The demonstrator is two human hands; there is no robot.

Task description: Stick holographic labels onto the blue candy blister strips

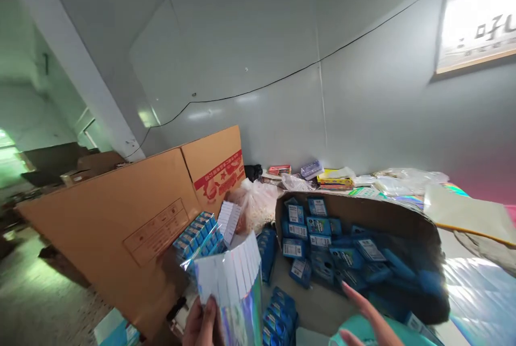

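My left hand (200, 322) grips a fanned stack of shiny holographic pouches (237, 295) with white top edges, thumb in front. My right hand (373, 314), its fingers stretched apart, is at the bottom right, slightly blurred, with nothing visible in it. Under it shows a teal thing (360, 330) whose kind I cannot make out. Just beyond is a cut-open cardboard carton (427, 233) lined with small blue boxes (318, 225), some stacked and some loose. A row of blue boxes (280, 314) stands between my hands.
On the left stands a large cardboard box (161, 211) with red print. Beside it are wrapped blue packs (199, 236), a white strip stack (229, 220) and a filled clear plastic bag (258, 201). Flat packs (334, 179) and plastic sheets (411, 179) lie along the wall.
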